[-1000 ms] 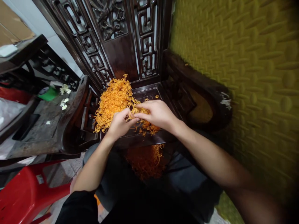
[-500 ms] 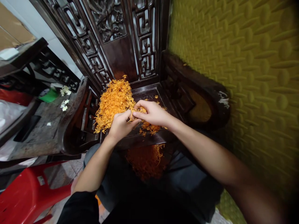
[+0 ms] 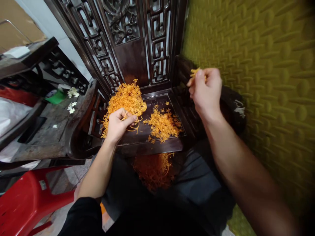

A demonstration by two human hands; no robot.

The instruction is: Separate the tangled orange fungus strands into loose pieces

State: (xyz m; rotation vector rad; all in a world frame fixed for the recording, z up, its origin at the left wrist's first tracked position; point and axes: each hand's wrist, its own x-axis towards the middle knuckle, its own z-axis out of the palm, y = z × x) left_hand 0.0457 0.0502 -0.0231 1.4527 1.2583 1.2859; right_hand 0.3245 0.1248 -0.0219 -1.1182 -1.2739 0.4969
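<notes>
The left forearm angles up and inward from a black sleeve, and the left hand sits low over the near left part of the dark wooden seat, its fingers curled and the thumb laid forward against them, pinching a few orange strands. These strands poke out past the thumb and fingertips, some looping down just beside the large orange heap, which lies right beyond the hand, against the carved chair back. The right arm reaches up and forward, bare, with the right hand raised well apart from the left, near the dark armrest. Its wrist is bent, the fingers are folded in, and the thumb and fingertips close on a small yellow-orange tuft that sticks out at their top; how many pieces it holds cannot be told. Between the hands, on the seat, lies a smaller orange pile, touched by neither; more orange strands show dimly below the seat's front edge, between the legs.
</notes>
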